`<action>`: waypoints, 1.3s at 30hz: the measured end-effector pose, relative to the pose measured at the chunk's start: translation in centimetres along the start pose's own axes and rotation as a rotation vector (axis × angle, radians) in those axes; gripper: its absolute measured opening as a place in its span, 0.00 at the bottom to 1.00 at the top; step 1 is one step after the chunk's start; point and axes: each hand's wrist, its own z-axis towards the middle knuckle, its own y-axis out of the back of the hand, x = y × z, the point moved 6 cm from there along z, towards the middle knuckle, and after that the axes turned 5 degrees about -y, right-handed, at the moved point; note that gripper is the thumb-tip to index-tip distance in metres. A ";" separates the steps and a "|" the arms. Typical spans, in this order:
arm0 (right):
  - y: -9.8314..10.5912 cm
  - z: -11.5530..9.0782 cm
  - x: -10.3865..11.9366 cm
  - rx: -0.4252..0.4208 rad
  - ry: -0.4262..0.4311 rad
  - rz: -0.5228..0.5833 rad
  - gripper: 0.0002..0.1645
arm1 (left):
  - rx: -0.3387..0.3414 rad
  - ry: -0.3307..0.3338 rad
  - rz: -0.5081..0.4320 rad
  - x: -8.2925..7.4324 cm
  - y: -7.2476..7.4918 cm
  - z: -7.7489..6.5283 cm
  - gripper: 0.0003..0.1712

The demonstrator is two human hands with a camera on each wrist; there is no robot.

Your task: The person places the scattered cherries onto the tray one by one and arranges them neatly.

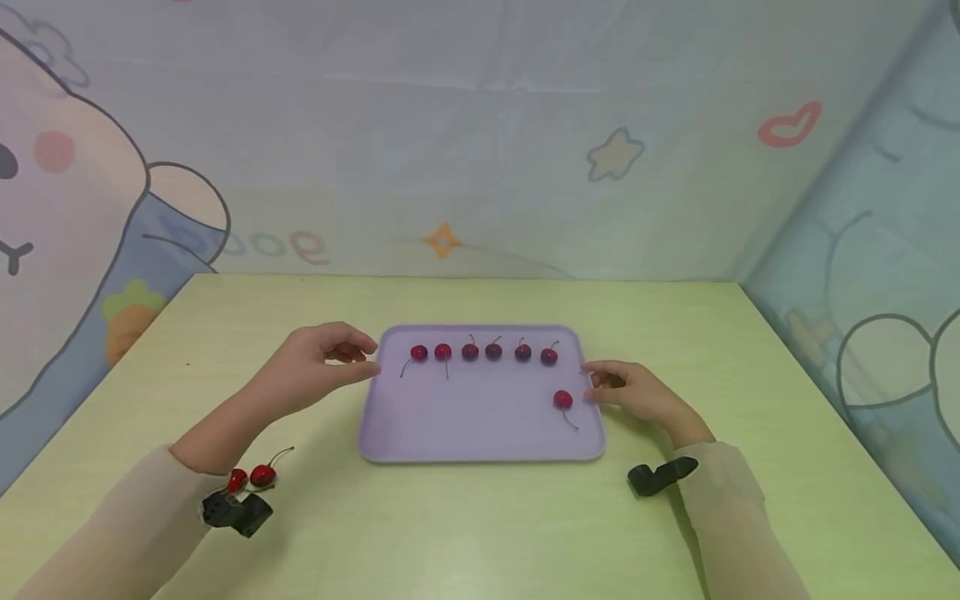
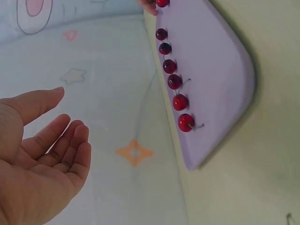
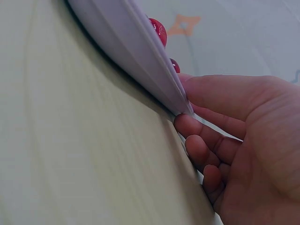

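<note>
A lilac tray (image 1: 480, 433) lies on the table with several dark red cherries (image 1: 470, 352) in a row along its far side. One more cherry (image 1: 562, 400) sits by itself near the tray's right edge, stem toward the front. My left hand (image 1: 326, 358) hovers at the tray's left rim, thumb and fingers apart; the left wrist view shows its palm (image 2: 42, 187) holding nothing. At the right rim, my right hand (image 1: 633, 390) pinches the tray's edge (image 3: 173, 96), thumb over the top and curled fingers below it in the right wrist view.
Two cherries (image 1: 262, 476) with stems lie on the pale green table (image 1: 465, 533) beside my left wrist, partly covered by the black wrist camera (image 1: 238, 510). Another black camera (image 1: 662, 477) is on my right wrist. A printed cloth (image 1: 480, 150) hangs behind the table.
</note>
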 end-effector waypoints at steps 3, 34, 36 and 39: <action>-0.1 -0.1 0.0 -0.001 -0.002 0.004 0.31 | 0.004 0.008 0.005 0.9 0.2 -0.9 0.19; 0.1 -0.2 0.0 -0.005 -0.002 0.006 0.30 | 0.117 0.103 -0.039 10.2 0.5 -7.3 0.17; 0.1 -0.3 0.0 -0.005 -0.001 0.006 0.30 | 0.127 0.109 -0.049 10.6 0.4 -7.5 0.18; 0.0 -0.2 0.1 -0.005 -0.001 0.008 0.30 | 0.142 0.121 -0.057 11.0 0.3 -7.7 0.19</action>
